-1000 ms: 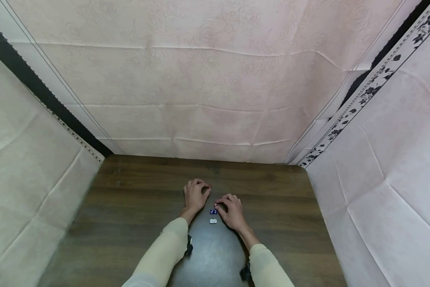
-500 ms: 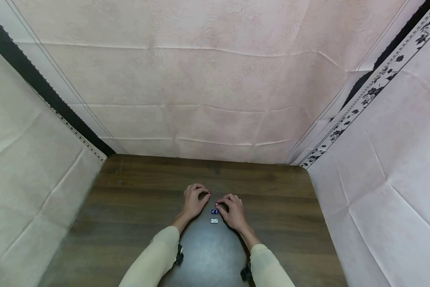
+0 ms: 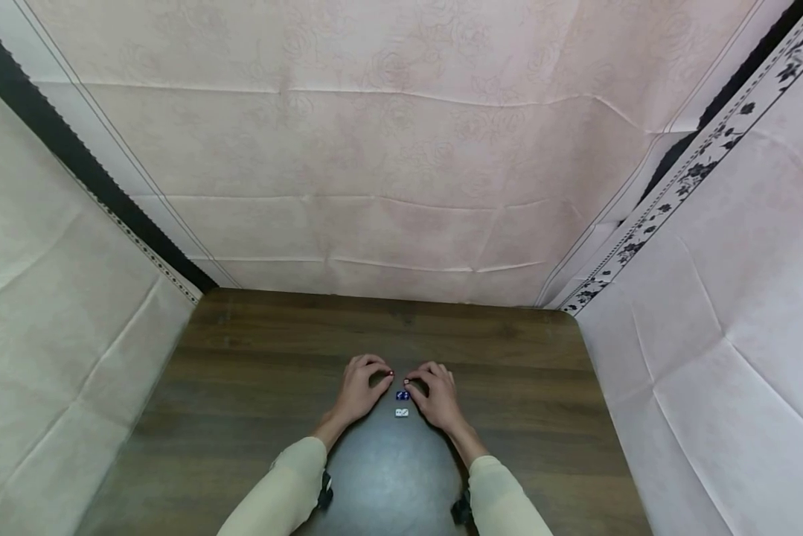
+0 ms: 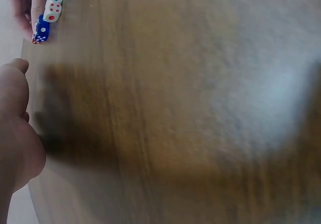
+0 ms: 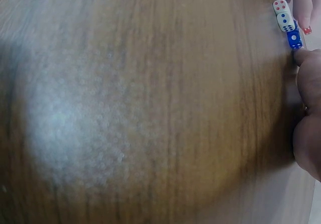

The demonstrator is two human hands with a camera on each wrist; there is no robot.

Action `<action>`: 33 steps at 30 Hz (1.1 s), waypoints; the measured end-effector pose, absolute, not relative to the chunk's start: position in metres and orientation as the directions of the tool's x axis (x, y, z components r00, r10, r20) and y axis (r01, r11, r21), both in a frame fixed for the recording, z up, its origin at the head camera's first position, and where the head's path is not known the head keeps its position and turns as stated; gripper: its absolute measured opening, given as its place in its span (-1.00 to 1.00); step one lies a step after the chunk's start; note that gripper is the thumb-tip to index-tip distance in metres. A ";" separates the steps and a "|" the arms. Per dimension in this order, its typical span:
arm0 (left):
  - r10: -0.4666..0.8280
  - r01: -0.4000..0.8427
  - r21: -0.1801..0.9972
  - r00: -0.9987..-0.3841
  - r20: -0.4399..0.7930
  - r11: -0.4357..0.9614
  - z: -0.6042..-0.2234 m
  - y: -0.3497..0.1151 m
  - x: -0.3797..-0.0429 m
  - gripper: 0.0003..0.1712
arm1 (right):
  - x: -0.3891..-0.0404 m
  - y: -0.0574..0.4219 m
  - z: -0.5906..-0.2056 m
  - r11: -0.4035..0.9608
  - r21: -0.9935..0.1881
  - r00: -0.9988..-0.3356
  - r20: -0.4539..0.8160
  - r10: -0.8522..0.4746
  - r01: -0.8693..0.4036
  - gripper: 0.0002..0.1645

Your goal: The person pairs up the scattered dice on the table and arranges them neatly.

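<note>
In the head view my left hand (image 3: 363, 387) pinches a small red die (image 3: 391, 373) between thumb and forefinger; that die (image 5: 307, 30) also shows in the right wrist view. Opposite it, my right hand (image 3: 436, 397) has thumb and forefinger around another red die (image 3: 406, 382), mostly hidden by the fingertips. Just nearer than the right fingertips lies a pair of blue dice (image 3: 402, 396), side by side. A pair of white dice (image 3: 402, 412) sits nearer still, with red and blue pips visible on the white dice (image 4: 52, 7) in the left wrist view.
The dice rest on a brown wood-grain table (image 3: 274, 357) with rounded far corners. Pale patterned cloth (image 3: 388, 164) hangs behind it, and more cloth hangs at both sides. A dark wrist device (image 3: 462, 510) is worn under the right forearm.
My left hand has moved nearer along the table with its red die, toward the row by the right hand. The right hand and the blue and white dice have stayed put.
</note>
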State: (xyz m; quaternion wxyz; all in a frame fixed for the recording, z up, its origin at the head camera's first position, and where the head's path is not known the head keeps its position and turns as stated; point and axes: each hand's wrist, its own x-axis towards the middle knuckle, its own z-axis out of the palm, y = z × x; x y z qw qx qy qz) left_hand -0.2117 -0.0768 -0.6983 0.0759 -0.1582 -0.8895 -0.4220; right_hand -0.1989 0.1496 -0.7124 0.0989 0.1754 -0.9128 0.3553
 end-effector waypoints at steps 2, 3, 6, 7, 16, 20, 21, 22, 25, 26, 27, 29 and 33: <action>0.234 0.365 0.718 -0.931 0.280 0.592 -0.700 -0.078 -0.210 -0.89 | -0.199 0.150 -0.712 0.688 -0.611 -0.918 0.306 -0.251 -0.392 -0.82; 0.241 0.377 0.711 -0.926 0.289 0.593 -0.700 -0.078 -0.209 -0.90 | -0.199 0.150 -0.712 0.688 -0.609 -0.917 0.310 -0.252 -0.395 -0.82; 0.259 0.411 0.683 -0.912 0.319 0.603 -0.703 -0.079 -0.205 -0.91 | -0.199 0.150 -0.712 0.688 -0.607 -0.915 0.315 -0.252 -0.398 -0.83; 0.267 0.419 0.676 -0.908 0.324 0.605 -0.704 -0.079 -0.204 -0.91 | -0.199 0.150 -0.712 0.686 -0.609 -0.915 0.315 -0.253 -0.399 -0.83; 0.303 0.452 0.649 -0.892 0.336 0.612 -0.705 -0.079 -0.201 -0.88 | -0.199 0.151 -0.712 0.686 -0.608 -0.915 0.308 -0.260 -0.400 -0.82; 0.303 0.454 0.641 -0.891 0.339 0.618 -0.706 -0.078 -0.201 -0.88 | -0.199 0.150 -0.711 0.686 -0.610 -0.917 0.304 -0.259 -0.396 -0.82; 0.302 0.457 0.638 -0.889 0.343 0.620 -0.706 -0.077 -0.202 -0.89 | -0.199 0.150 -0.711 0.685 -0.612 -0.917 0.305 -0.258 -0.396 -0.82; 0.302 0.459 0.636 -0.888 0.346 0.621 -0.707 -0.076 -0.202 -0.89 | -0.199 0.150 -0.711 0.683 -0.612 -0.916 0.307 -0.258 -0.397 -0.82; 0.300 0.456 0.636 -0.889 0.345 0.623 -0.707 -0.075 -0.203 -0.88 | -0.199 0.150 -0.711 0.682 -0.615 -0.917 0.306 -0.254 -0.395 -0.82; 0.299 0.452 0.638 -0.892 0.339 0.623 -0.707 -0.074 -0.203 -0.87 | -0.199 0.150 -0.711 0.683 -0.616 -0.918 0.305 -0.253 -0.393 -0.82; 0.299 0.447 0.640 -0.895 0.332 0.625 -0.707 -0.073 -0.203 -0.87 | -0.199 0.150 -0.711 0.683 -0.618 -0.920 0.301 -0.252 -0.389 -0.82; 0.297 0.434 0.640 -0.901 0.317 0.633 -0.706 -0.072 -0.204 -0.86 | -0.199 0.150 -0.711 0.686 -0.618 -0.922 0.295 -0.250 -0.384 -0.83; 0.290 0.420 0.622 -0.907 0.305 0.660 -0.704 -0.069 -0.206 -0.87 | -0.199 0.150 -0.711 0.688 -0.621 -0.926 0.288 -0.246 -0.376 -0.82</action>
